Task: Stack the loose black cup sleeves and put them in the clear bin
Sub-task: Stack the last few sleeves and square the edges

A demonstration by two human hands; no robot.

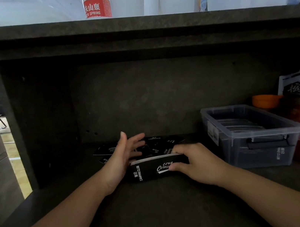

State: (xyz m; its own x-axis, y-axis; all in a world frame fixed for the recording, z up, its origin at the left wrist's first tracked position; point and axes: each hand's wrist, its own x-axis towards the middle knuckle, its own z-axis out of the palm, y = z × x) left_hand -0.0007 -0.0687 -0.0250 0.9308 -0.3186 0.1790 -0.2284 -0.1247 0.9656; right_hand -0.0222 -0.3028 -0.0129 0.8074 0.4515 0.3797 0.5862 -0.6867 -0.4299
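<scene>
The right hand (195, 162) clamps the stacked sleeves (153, 168) edge-up on the shelf (159, 209), left hand (124, 154) spread open beside — light, stiff, slippery card, likely best squeezed across both faces.

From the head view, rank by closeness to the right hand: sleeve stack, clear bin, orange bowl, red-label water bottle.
1. Sleeve stack: gripped by the right hand.
2. Clear bin: just right.
3. Orange bowl: behind the bin.
4. Water bottle: top shelf.
</scene>
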